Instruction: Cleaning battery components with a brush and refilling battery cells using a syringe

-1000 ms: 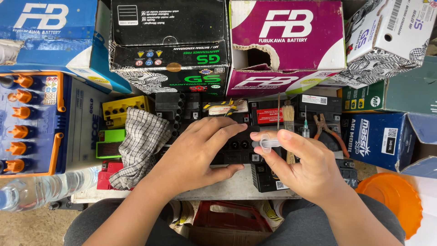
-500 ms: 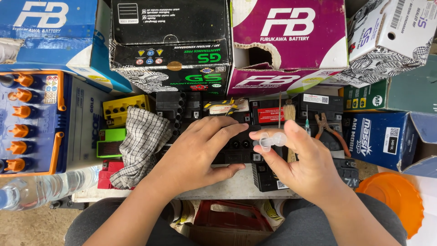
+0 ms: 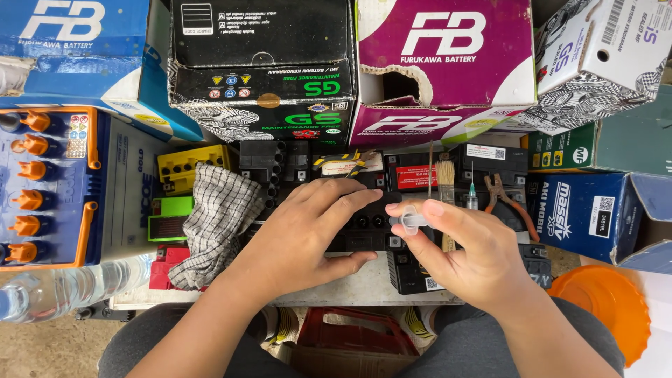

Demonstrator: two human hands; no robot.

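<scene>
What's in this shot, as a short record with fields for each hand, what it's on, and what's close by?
left hand: left hand lies flat on the small black battery
right hand: right hand pinches a clear plastic syringe between fingertips, over the battery's right end
left of hands: checked cloth
behind right hand: paintbrush, pliers
back row: battery cartons

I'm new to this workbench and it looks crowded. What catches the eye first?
Dead centre, the left hand lies flat on a small black battery while the right hand pinches a small clear plastic piece over it. Behind them stands a row of cardboard boxes, the magenta box loudest. At far left is a big battery with orange caps.
</scene>
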